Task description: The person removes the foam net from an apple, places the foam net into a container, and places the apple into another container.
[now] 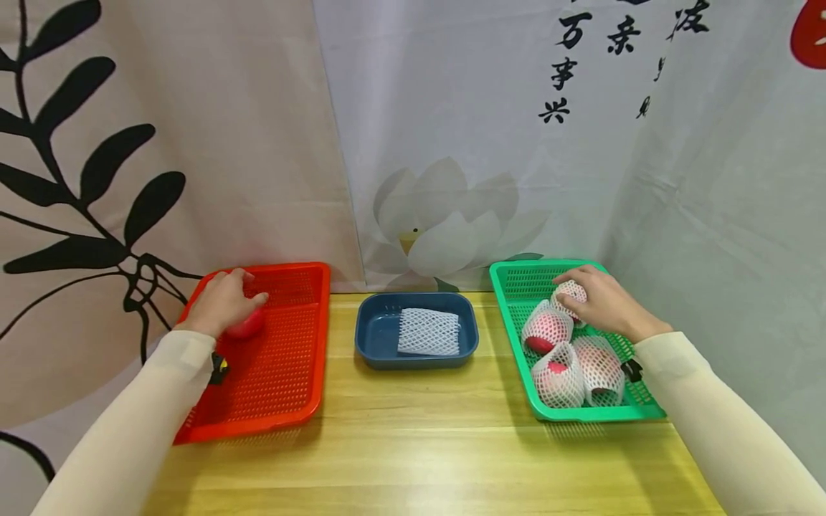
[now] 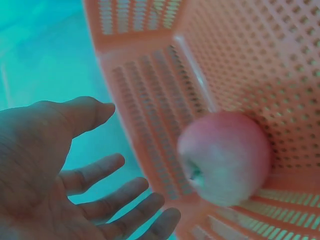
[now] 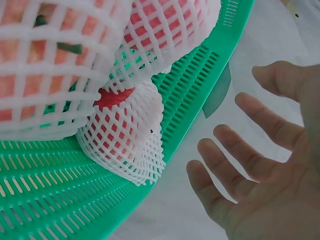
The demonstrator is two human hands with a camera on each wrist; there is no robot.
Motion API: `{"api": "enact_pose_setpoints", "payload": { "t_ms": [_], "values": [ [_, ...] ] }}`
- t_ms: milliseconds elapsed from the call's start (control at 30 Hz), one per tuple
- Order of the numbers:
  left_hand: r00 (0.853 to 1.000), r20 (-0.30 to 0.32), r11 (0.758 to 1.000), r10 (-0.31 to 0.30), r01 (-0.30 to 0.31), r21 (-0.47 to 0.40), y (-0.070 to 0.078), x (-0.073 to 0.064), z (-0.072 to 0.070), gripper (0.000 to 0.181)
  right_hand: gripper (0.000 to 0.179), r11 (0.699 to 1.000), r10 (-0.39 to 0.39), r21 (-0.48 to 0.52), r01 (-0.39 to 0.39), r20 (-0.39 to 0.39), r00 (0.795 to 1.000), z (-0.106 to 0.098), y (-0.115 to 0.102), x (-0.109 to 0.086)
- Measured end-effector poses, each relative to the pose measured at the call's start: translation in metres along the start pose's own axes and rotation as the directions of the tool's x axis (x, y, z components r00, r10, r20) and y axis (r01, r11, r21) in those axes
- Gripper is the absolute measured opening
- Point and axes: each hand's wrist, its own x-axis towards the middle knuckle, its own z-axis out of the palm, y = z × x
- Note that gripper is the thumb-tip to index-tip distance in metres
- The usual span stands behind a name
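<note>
Cloth backdrop [image 1: 452,107] stands behind the blue tray: printed leafy branch to the tray's left, pale flower directly behind it, black characters higher up and to its right. Wooden table [image 1: 413,444] under the tray, bare wood in front of it. Red basket [image 1: 284,365] left of the tray, set apart from it. Green basket [image 1: 524,290] right of the tray, also apart.

Blue tray [image 1: 377,340]: shallow, rounded corners.

Left hand [image 1: 222,304] above the red basket's side away from the tray. Fingers spread and loose, thumb well clear of them; nothing held. Right hand [image 1: 603,304] above the green basket's side away from the tray. Fingers likewise spread, lightly bent, grip empty; the wrist view shows a gap between it and the fruit.

Netted fruits [image 1: 558,380], four visible, grouped in the green basket right of the tray; white foam mesh, red skin showing through. Loose foam net [image 1: 429,333] lying flat inside the tray. Red apple [image 2: 225,157], unwrapped, in the red basket left of the tray, near the left hand, not touching it.
</note>
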Motion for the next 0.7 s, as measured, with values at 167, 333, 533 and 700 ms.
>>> {"api": "enact_pose_setpoints", "payload": {
  "t_ms": [167, 333, 533, 700],
  "values": [
    [0.999, -0.027, 0.999, 0.021, -0.022, -0.029, 0.026, -0.012, -0.008, 0.063, 0.040, 1.000, 0.006, -0.001, -0.006, -0.002, 1.000, -0.001, 0.000, 0.000],
    [0.995, -0.074, 0.996, 0.073, -0.077, -0.055, 0.054, -0.026, -0.011, 0.056, 0.042, 1.000, 0.021, -0.001, -0.021, 0.004, 1.000, -0.001, 0.003, 0.000],
    [0.977, -0.132, 0.984, 0.169, -0.175, -0.034, 0.087, -0.042, -0.011, 0.050, 0.046, 0.999, 0.053, -0.013, -0.053, 0.012, 0.999, -0.001, 0.006, 0.002],
    [0.968, -0.137, 0.976, 0.208, -0.215, -0.039, 0.110, -0.054, -0.010, 0.049, 0.048, 0.997, 0.071, -0.023, -0.071, 0.019, 0.997, -0.001, 0.008, 0.005]
  ]
}}
